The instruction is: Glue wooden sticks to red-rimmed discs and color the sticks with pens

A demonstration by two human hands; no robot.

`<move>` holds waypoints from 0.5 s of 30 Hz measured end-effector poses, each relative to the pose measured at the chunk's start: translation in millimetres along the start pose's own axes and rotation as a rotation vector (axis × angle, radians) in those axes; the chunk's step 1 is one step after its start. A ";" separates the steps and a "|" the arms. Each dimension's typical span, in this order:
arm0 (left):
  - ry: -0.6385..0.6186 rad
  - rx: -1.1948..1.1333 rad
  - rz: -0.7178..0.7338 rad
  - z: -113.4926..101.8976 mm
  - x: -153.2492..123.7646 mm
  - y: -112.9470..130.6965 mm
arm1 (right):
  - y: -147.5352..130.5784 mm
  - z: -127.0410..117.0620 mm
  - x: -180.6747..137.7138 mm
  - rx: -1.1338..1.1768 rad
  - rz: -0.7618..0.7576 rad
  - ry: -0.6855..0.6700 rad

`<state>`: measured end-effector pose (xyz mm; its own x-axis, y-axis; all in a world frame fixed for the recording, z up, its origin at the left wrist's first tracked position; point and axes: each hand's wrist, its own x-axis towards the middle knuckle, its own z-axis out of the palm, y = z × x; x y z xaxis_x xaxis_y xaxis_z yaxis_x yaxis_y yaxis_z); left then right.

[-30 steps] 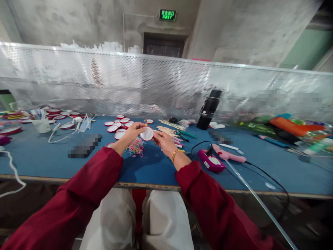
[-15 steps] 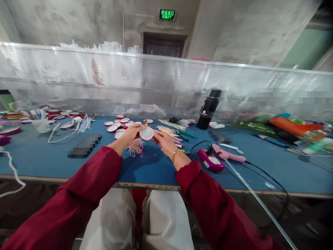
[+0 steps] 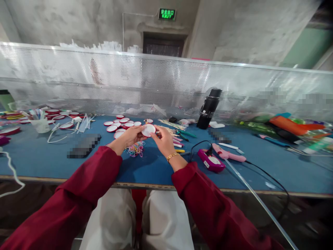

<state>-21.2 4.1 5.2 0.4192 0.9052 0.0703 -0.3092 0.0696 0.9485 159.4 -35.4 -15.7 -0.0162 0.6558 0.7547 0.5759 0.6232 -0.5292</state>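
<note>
Between my two hands is a small round white disc with a red rim (image 3: 148, 131), raised above the blue table. My left hand (image 3: 133, 134) grips its left edge, fingers closed. My right hand (image 3: 163, 139) has thumb and fingers closed on its right edge. Just below my left hand lies a pile of colourful small loops (image 3: 136, 148). Several similar white discs with red rims (image 3: 112, 128) lie on the table behind my left hand. Thin sticks (image 3: 169, 129) and green-handled pliers (image 3: 187, 133) are beyond my right hand.
A pink glue gun (image 3: 231, 155) with a long clear stick lies right of a purple power socket (image 3: 211, 161). A black bottle (image 3: 209, 108) stands near the perforated metal screen (image 3: 114, 80). Left are a dark blurred flat object (image 3: 84, 146) and a white cup (image 3: 41, 125). Cables cross the table (image 3: 156, 170).
The disc has tilted flatter and shifted slightly right. My right hand has moved up around its right edge, with the fingers now higher on the rim.
</note>
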 end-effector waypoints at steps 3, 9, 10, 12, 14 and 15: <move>-0.009 0.003 -0.010 -0.2 -1.1 1.0 | -2.5 1.2 -2.5 -0.121 -0.056 -0.023; -0.002 0.029 -0.049 -1.1 0.5 0.5 | -2.9 1.7 -4.0 -0.206 -0.123 -0.050; 0.006 0.023 -0.060 -1.6 1.0 0.7 | -3.4 1.2 -4.1 -0.207 -0.128 -0.046; 0.020 0.003 -0.096 -2.5 1.6 1.6 | -5.2 0.1 -4.4 -0.216 -0.132 -0.037; 0.028 -0.031 -0.126 -3.1 1.6 2.7 | -8.1 -1.3 -4.7 -0.248 -0.121 -0.041; 0.031 -0.050 -0.134 -3.2 1.5 3.1 | -9.9 -2.1 -4.8 -0.270 -0.111 -0.046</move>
<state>-24.3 7.0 7.3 0.4332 0.8988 -0.0667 -0.2947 0.2112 0.9320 155.4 -45.7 -13.3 -0.1248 0.6127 0.7804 0.7652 0.5601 -0.3173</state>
